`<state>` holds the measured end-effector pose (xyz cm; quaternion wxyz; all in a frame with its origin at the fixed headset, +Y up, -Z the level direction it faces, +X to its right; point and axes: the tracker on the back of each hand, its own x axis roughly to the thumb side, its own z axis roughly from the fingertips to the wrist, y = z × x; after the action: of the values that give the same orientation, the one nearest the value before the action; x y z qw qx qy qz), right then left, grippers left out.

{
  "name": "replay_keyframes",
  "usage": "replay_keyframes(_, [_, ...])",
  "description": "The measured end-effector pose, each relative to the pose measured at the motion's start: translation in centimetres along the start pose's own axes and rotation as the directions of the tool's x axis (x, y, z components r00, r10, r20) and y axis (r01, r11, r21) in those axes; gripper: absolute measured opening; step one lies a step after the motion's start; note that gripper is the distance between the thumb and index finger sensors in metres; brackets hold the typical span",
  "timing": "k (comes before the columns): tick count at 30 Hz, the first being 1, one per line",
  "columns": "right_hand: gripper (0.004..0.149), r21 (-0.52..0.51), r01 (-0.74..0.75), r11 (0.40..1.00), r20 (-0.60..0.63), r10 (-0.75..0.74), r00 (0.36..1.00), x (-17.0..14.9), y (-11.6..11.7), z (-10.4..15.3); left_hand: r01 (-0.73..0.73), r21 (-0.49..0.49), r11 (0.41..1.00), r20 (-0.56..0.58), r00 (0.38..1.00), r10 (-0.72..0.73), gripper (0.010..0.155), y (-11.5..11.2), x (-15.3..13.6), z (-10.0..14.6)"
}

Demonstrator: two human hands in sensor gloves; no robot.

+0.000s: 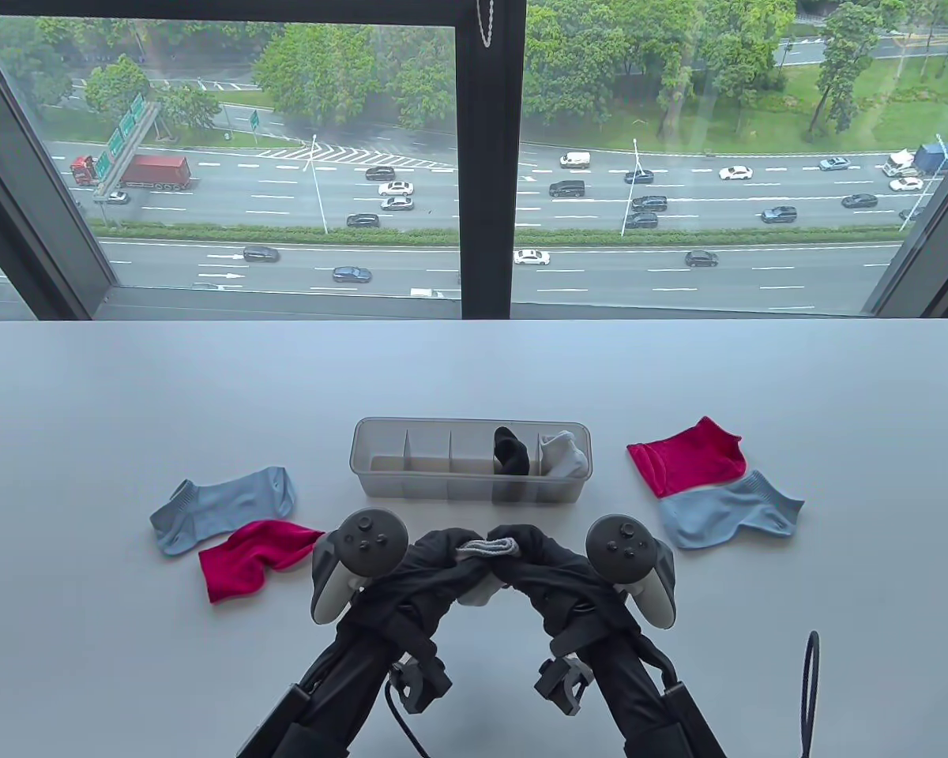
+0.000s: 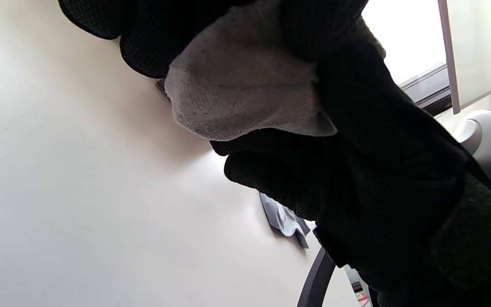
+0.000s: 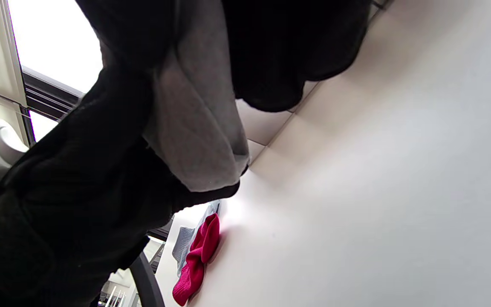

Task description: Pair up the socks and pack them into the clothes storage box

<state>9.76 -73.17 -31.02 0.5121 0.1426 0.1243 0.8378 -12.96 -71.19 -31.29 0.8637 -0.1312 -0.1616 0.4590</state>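
Seven socks (image 1: 225, 497), one storage box (image 1: 379, 474)

A white table (image 1: 126, 379) stands before a window (image 1: 284, 158) overlooking a busy highway (image 1: 679, 268).

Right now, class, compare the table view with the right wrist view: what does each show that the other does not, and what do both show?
Only the table view: the storage box holding a black sock and a white sock, plus the left-side blue sock and red sock.

Only the right wrist view: the underside of the grey sock hanging from the right hand.

Both: that grey sock, the gloved hands, the right-side red sock and the table.
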Motion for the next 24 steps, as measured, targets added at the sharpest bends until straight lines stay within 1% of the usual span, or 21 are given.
replay_keyframes(2, [0.044, -0.005, 0.011, 1.0, -0.033, -0.011, 0.999, 0.0, 0.3, -0.1, 0.036, 0.01, 0.999, 0.019, 0.999, -0.036, 0.042, -0.2, 0.4, 0.0])
replay_keyframes(3, [0.043, -0.017, 0.011, 1.0, -0.037, -0.012, 0.999, 0.1, 0.3, -0.1, 0.03, 0.042, 0.999, 0.029, 0.999, -0.031, 0.043, -0.1, 0.5, 0.0])
replay_keyframes(4, [0.043, -0.02, -0.003, 1.0, -0.03, 0.002, 1.0, 0.2, 0.3, -0.1, 0.008, 0.114, 0.993, 0.039, 0.999, -0.013, 0.043, 0.1, 0.4, 0.1])
replay_keyframes(5, [0.044, 0.007, -0.021, 1.0, -0.018, 0.021, 1.0, 0.3, 0.3, -0.1, -0.014, 0.13, 0.991, 0.048, 0.999, 0.008, 0.043, 0.2, 0.3, 0.2])
replay_keyframes(6, [0.046, 0.051, -0.031, 0.998, -0.002, 0.031, 1.0, 0.4, 0.2, -0.2, -0.032, 0.111, 0.993, 0.048, 0.999, 0.026, 0.043, 0.2, 0.0, 0.2])
replay_keyframes(7, [0.049, 0.055, -0.026, 0.998, -0.005, 0.026, 1.0, 0.4, 0.2, -0.2, -0.046, 0.079, 0.996, 0.053, 0.998, 0.042, 0.042, 0.3, -0.3, 0.2])
replay_keyframes(8, [0.049, 0.05, -0.028, 0.998, -0.01, 0.029, 1.0, 0.5, 0.2, -0.3, -0.064, 0.061, 0.996, 0.054, 0.997, 0.06, 0.042, 0.3, -0.5, 0.2])
replay_keyframes(9, [0.049, 0.069, -0.046, 0.997, 0.0, 0.046, 0.999, 0.4, 0.3, -0.4, -0.094, 0.052, 0.994, 0.047, 0.995, 0.091, 0.042, 0.3, -0.7, 0.1])
replay_keyframes(12, [0.049, 0.091, -0.028, 0.995, 0.0, 0.029, 1.0, 0.2, 0.5, -0.5, -0.1, 0.087, 0.991, 0.023, 0.995, 0.099, 0.04, 0.5, -0.8, 0.2])
replay_keyframes(14, [0.052, 0.11, 0.004, 0.994, 0.009, -0.005, 1.0, 0.0, 0.3, -0.5, -0.158, 0.129, 0.979, 0.021, 0.987, 0.156, 0.041, 0.9, -1.0, 0.4])
replay_keyframes(15, [0.053, 0.103, 0.025, 0.994, 0.01, -0.026, 1.0, 0.1, 0.2, -0.5, -0.158, 0.155, 0.975, 0.009, 0.987, 0.158, 0.042, 1.1, -1.0, 0.5])
replay_keyframes(16, [0.053, 0.09, 0.039, 0.995, 0.014, -0.041, 0.999, 0.2, 0.0, -0.5, -0.098, 0.168, 0.981, 0.004, 0.995, 0.098, 0.042, 1.4, -0.7, 0.6])
replay_keyframes(17, [0.053, 0.07, 0.038, 0.997, 0.019, -0.04, 0.999, 0.4, -0.2, -0.4, 0.006, 0.174, 0.985, 0.011, 1.0, -0.008, 0.043, 1.6, -0.3, 0.7])
replay_keyframes(18, [0.051, 0.044, 0.02, 0.999, 0.014, -0.02, 1.0, 0.5, -0.4, -0.3, 0.081, 0.195, 0.978, 0.013, 0.996, -0.085, 0.045, 1.9, 0.1, 0.9])
replay_keyframes(19, [0.05, -0.047, -0.054, 0.997, 0.012, 0.055, 0.998, 0.8, -1.2, 0.1, 0.218, 0.196, 0.956, -0.005, 0.975, -0.221, 0.05, 2.4, 0.7, 0.9])
replay_keyframes(20, [0.048, -0.127, -0.095, 0.987, -0.001, 0.096, 0.995, 0.9, -1.7, 0.3, 0.313, 0.143, 0.939, -0.033, 0.95, -0.312, 0.056, 2.6, 0.9, 1.1])
replay_keyframes(21, [0.047, -0.258, -0.155, 0.954, -0.036, 0.15, 0.988, 1.5, -2.4, 0.6, 0.437, 0.062, 0.897, -0.074, 0.898, -0.433, 0.064, 2.8, 1.0, 1.5])
replay_keyframes(22, [0.046, -0.333, -0.208, 0.92, -0.061, 0.2, 0.978, 2.1, -3.0, 0.7, 0.542, -0.021, 0.84, -0.109, 0.834, -0.541, 0.068, 2.8, 0.8, 1.9])
replay_keyframes(23, [0.045, -0.375, -0.268, 0.888, -0.082, 0.256, 0.963, 2.9, -3.4, 0.7, 0.603, -0.077, 0.794, -0.123, 0.784, -0.608, 0.07, 2.8, 0.5, 2.3])
replay_keyframes(24, [0.045, -0.395, -0.313, 0.864, -0.102, 0.297, 0.949, 3.5, -3.7, 0.5, 0.643, -0.121, 0.756, -0.122, 0.746, -0.655, 0.071, 2.8, 0.0, 2.7])
